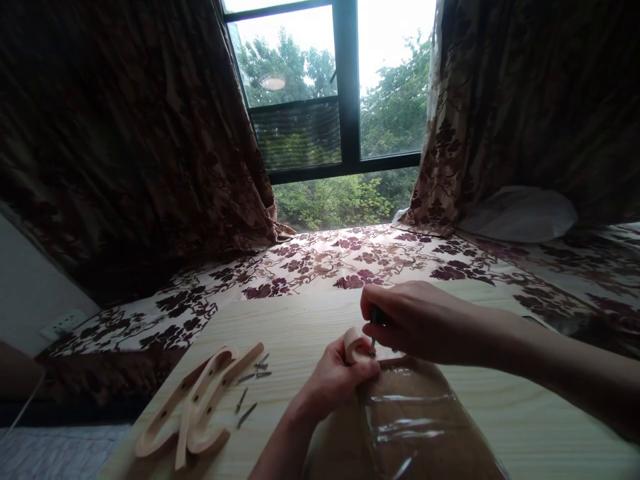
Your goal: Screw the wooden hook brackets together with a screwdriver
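My right hand (407, 317) is closed around the dark handle of a screwdriver (378, 316), held upright. Its metal shaft points down to a screw at a curved wooden hook (353, 341). My left hand (333, 373) grips the hook's rounded end, with the thumb along its near side. The hook rests at the far end of a brown cardboard box (425, 427) covered in shiny clear tape. More curved wooden hooks (193, 403) with dark holes lie overlapping to the left. Between them and my left arm are several loose screws (247, 415).
All this is on a pale wooden tabletop (290, 320). Behind it stretches a ledge covered in floral cloth (320, 263), below a dark-framed window (347, 87). Patterned curtains (150, 120) hang on both sides. A white bag-like item (520, 213) lies at the right, and a power strip (63, 325) at the left.
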Available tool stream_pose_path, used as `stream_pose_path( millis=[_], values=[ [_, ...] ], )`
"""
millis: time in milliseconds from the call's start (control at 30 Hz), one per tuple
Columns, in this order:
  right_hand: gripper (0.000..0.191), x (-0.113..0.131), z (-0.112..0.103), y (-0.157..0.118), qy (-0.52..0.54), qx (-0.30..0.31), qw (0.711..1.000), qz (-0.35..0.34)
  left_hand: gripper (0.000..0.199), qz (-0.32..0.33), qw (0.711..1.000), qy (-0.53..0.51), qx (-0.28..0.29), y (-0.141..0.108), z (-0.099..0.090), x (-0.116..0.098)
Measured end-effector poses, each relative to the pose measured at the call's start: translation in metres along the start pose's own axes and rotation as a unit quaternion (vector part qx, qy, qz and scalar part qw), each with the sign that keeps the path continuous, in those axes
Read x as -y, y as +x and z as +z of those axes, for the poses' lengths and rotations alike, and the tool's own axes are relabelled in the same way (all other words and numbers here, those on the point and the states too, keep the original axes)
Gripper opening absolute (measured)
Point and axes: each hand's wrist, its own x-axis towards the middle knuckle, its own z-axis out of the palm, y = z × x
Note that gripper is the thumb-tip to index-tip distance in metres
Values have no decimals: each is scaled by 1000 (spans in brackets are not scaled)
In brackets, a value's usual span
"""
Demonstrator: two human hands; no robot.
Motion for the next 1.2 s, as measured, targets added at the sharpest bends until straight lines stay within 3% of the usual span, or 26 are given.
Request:
stream_pose_path(
  millis=[200,700,1067,1200],
  values=[
    [2,-3,7,4,6,-35,999,32,35,-11,1000,0,-12,0,0,0],
    [5,-26,13,17,5,-46,995,89,38,-22,1000,-1,-11,0,-2,2],
    [5,-7,27,3,6,-113,990,79,22,10,998,24,-54,4,0,8],
    [6,-4,29,0,4,-121,990,73,30,15,999,3,-45,5,5,6]
  ],
)
